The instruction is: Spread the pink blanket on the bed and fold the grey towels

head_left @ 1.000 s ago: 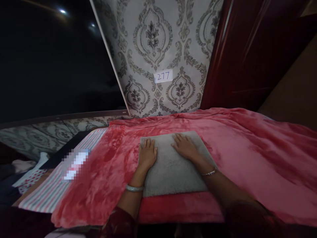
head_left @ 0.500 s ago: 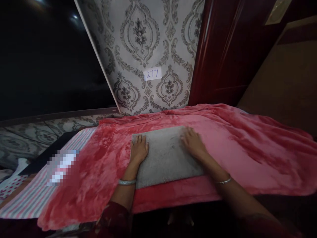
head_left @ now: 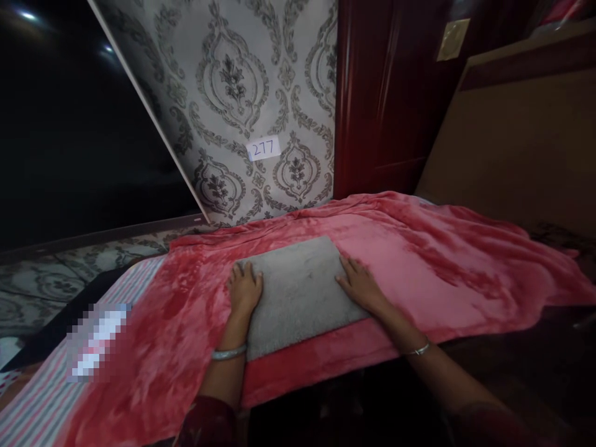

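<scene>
A grey, short-piled rectangular cloth [head_left: 298, 298], which looks like a folded towel or small mat, lies flat on a red and pink plush blanket [head_left: 410, 267]. My left hand [head_left: 244, 288] rests flat over its left edge near the far corner, fingers stretched out. At the right edge, my right hand [head_left: 361, 284] lies with fingers spread, partly on the cloth and partly on the blanket. Neither hand grips anything. I see a bangle on each wrist.
A large dark screen [head_left: 84, 136] stands at the left back. Behind the blanket is a patterned wall [head_left: 233, 81] with a paper label [head_left: 264, 148] reading 277. A striped cloth [head_left: 41, 397] lies at left, a dark red door [head_left: 386, 93] and brown panel [head_left: 521, 136] at right.
The view has swung to the right. My right hand has slid toward me along the cloth's right edge, and its blur is gone. My left hand stays at the left edge.
</scene>
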A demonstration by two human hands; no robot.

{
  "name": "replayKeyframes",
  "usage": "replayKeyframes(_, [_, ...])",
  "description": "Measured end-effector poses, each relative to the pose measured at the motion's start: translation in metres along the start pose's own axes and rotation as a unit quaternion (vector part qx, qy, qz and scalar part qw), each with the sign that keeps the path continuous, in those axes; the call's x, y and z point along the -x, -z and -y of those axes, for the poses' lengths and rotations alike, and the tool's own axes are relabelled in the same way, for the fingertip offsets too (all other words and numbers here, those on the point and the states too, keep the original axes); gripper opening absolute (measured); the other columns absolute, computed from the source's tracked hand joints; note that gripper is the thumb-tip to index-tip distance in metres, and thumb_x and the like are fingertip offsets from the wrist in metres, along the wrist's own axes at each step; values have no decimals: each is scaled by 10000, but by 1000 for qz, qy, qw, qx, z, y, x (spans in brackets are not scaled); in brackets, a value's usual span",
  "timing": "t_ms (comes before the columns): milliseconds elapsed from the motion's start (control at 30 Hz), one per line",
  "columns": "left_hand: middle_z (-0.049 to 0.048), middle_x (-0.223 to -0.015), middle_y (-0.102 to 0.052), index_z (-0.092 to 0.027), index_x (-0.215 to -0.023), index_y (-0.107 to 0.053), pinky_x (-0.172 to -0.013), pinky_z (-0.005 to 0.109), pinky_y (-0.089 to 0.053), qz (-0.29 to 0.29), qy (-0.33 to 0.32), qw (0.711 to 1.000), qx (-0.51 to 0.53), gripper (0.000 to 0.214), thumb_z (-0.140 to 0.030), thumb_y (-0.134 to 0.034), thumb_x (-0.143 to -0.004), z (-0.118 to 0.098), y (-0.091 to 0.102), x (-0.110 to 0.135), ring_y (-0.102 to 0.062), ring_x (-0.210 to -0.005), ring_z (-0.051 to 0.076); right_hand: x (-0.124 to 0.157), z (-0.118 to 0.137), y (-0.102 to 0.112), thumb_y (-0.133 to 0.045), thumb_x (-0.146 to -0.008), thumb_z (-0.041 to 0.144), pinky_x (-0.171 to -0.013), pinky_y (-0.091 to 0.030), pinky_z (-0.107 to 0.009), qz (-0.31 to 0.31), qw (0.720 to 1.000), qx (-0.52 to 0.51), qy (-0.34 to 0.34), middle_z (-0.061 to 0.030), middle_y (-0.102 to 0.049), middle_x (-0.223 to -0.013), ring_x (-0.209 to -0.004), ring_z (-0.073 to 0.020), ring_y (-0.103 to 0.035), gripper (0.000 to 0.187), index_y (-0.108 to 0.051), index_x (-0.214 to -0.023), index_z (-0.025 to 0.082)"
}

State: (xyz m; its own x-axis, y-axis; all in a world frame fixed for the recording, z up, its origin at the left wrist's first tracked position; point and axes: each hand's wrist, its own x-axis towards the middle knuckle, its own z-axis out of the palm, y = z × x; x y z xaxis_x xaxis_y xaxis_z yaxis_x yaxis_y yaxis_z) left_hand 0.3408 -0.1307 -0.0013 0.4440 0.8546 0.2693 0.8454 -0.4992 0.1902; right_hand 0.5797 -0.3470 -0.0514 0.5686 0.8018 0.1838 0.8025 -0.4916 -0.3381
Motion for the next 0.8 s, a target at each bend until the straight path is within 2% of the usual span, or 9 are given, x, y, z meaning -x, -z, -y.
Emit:
replayKeyframes(133, [228, -1459, -545, -67, -1482, -467, -1145, 451, -393, 13, 69, 988, 138, 610, -330, -542, -937, 19, 8, -4, -508, -1371, 333, -7, -10, 5, -458, -946, 361, -1098, -404, -473, -14, 998, -54, 3, -185, -506, -1480, -1325, -316, -505, 725, -281, -1595, 93])
replayKeyframes(233, [174, -1423, -597, -114, -1458, -506, -1109, 379, -439, 21, 115, 957, 267, 588, -286, -600, -903, 37, 12, -3, -557, -1333, 286, -8, -3, 8, -508, -922, 337, -1039, -446, -461, -23, 997, -65, -24, -170, -578, -1405, -1236, -328, -564, 730, -312, -1591, 125])
replayKeyframes(333, [154, -1287, -683, -144, -1456, -507, -985, 368, -531, 29, 171, 905, 388, 636, -288, -677, -861, 52, 12, 3, -664, -1179, 273, -11, -1, 10, -549, -895, 316, -1050, -440, -440, -27, 991, -128, -37, -160, -545, -1447, -1256, -317, -555, 702, -391, -1555, 135])
replayKeyframes(400, [143, -1160, -730, -138, -1407, -551, -893, 348, -567, 37, 206, 856, 472, 611, -274, -717, -835, 58, 9, 8, -713, -1049, 254, -14, -4, 11, -572, -881, 327, -1055, -441, -426, -9, 975, -212, -61, -146, -571, -1422, -1252, -304, -562, 668, -460, -1512, 140])
replayKeyframes(467, [122, -1019, -758, -136, -1253, -655, -803, 323, -585, 61, 231, 807, 541, 473, -277, -748, -811, 62, 4, 14, -736, -916, 234, -18, -8, 12, -577, -878, 346, -1032, -460, -408, 12, 957, -279, -85, -122, -637, -1337, -1204, -288, -596, 597, -546, -1441, 148])
replayKeyframes(533, [101, -883, -758, -139, -1064, -716, -720, 311, -591, 97, 248, 774, 574, 337, -303, -787, -778, 64, -1, 19, -734, -793, 224, -22, -12, 14, -574, -882, 366, -972, -499, -375, 29, 946, -310, -93, -95, -695, -1230, -1112, -265, -644, 502, -636, -1331, 152])
replayKeyframes(600, [90, -826, -749, -147, -991, -717, -675, 313, -592, 121, 251, 759, 588, 316, -313, -824, -745, 65, -3, 23, -727, -736, 224, -25, -14, 14, -584, -877, 386, -885, -533, -334, 44, 939, -328, -95, -73, -732, -1119, -1005, -240, -678, 429, -695, -1220, 152])
replayKeyframes(667, [94, -850, -749, -152, -1001, -701, -677, 322, -596, 124, 244, 755, 595, 352, -292, -852, -715, 63, -3, 26, -730, -753, 230, -27, -15, 14, -609, -859, 394, -828, -545, -313, 51, 932, -345, -103, -64, -744, -1047, -938, -227, -688, 399, -714, -1156, 149])
replayKeyframes(800, [122, -969, -755, -157, -1024, -664, -743, 361, -606, 134, 218, 770, 584, 380, -280, -850, -717, 56, 7, 29, -736, -830, 247, -30, -10, 15, -659, -795, 321, -861, -547, -345, 50, 921, -369, -120, -77, -739, -1065, -962, -240, -682, 440, -687, -1195, 137])
